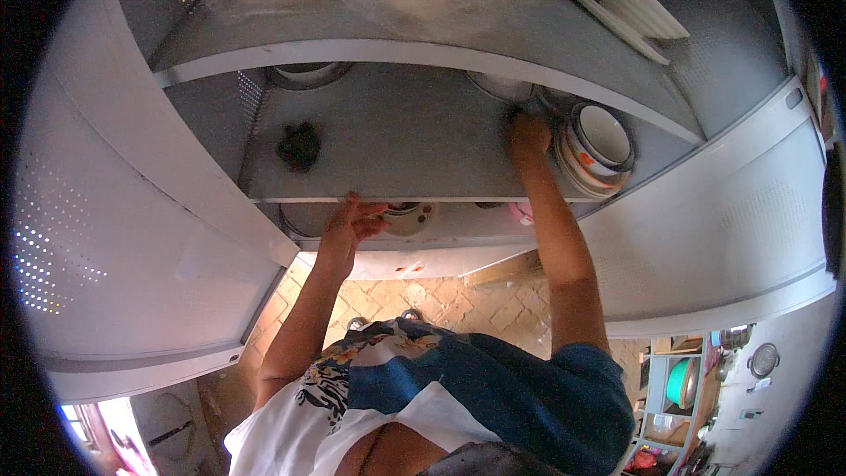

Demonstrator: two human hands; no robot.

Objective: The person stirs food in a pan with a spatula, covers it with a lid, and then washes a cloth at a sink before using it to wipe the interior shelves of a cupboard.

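My right hand (529, 139) reaches into the cupboard, over the grey middle shelf (403, 139). It is just left of a stack of bowls and plates (598, 152). Something dark shows at its fingertips, but blur hides whether it is held. My left hand (353, 228) is at the front edge of that shelf, fingers apart and nothing in them; one fingertip seems to touch the edge. A dark, rough clump (299, 147), perhaps a scrubber or a cloth, lies on the left part of the shelf.
Cupboard doors stand open at the left (152, 225) and right (714, 211). The upper shelf's lip (423, 51) overhangs my hands; plates (634, 3) lean up there. Round dishes (310, 75) sit at the back. Below are more dishes (413, 218) and a pink item (521, 213).
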